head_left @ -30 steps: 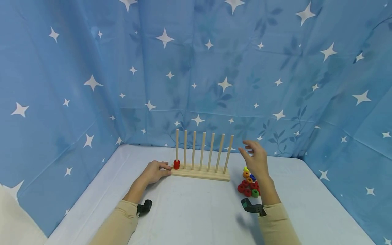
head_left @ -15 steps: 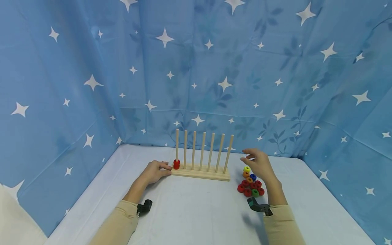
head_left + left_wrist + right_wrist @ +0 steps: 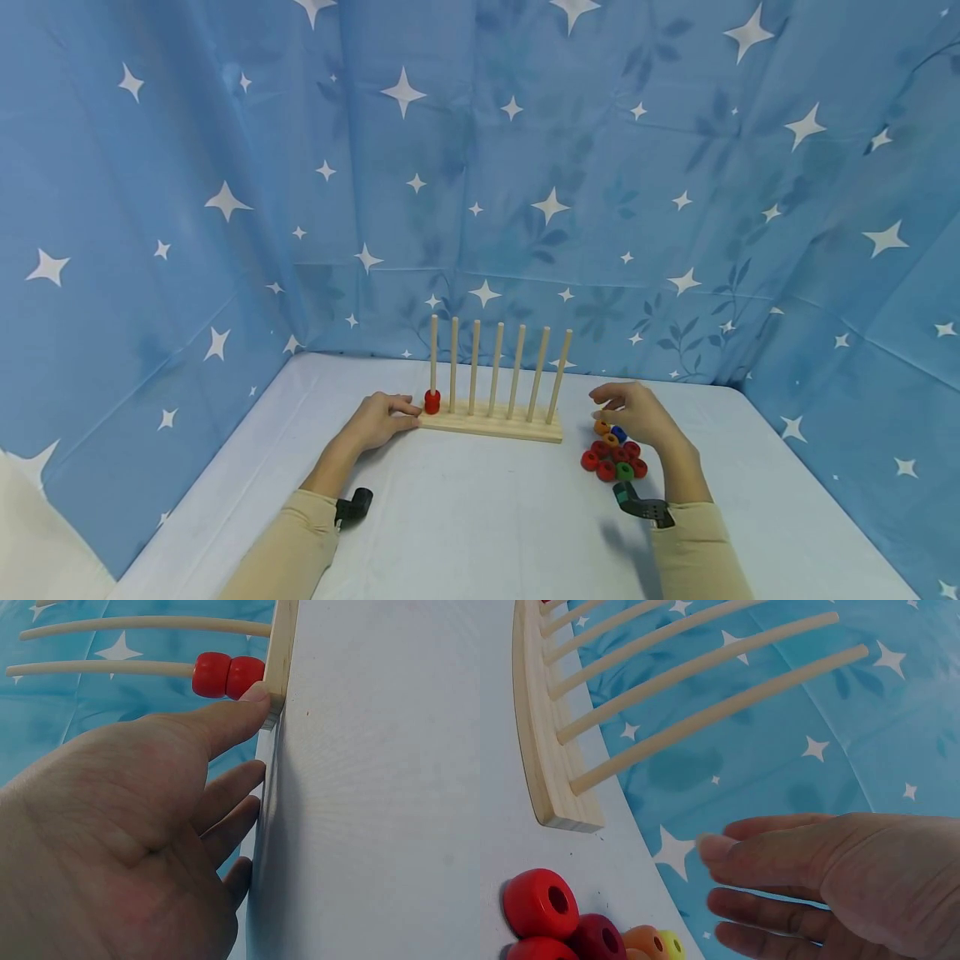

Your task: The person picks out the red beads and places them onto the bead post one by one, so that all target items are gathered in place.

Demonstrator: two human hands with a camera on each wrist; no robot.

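Observation:
A wooden rack [image 3: 487, 429] with several upright pegs stands on the table; two red beads [image 3: 229, 676] are stacked on its leftmost peg. The left hand [image 3: 381, 423] holds the rack's left end, thumb against the base [image 3: 279, 656] beside the beads; its index finger is mostly hidden in the left wrist view. Above the far end of a loose bead pile hovers the right hand [image 3: 637, 412], fingers bent and apart with nothing seen between them. Red beads [image 3: 540, 904], orange beads [image 3: 611, 440], a blue bead [image 3: 618, 433], a green bead [image 3: 625, 472] and a yellow bead [image 3: 673, 945] make up the pile.
The white-covered table [image 3: 465, 517] has a blue star-patterned curtain [image 3: 480, 167] behind it and on both sides. The bead pile lies just right of the rack's right end. Each wrist carries a black camera mount [image 3: 352, 508].
The right hand has come down and slightly right, from beside the rightmost peg's upper part to just over the pile's far end, now covering the yellow bead in the head view. The left hand stays put.

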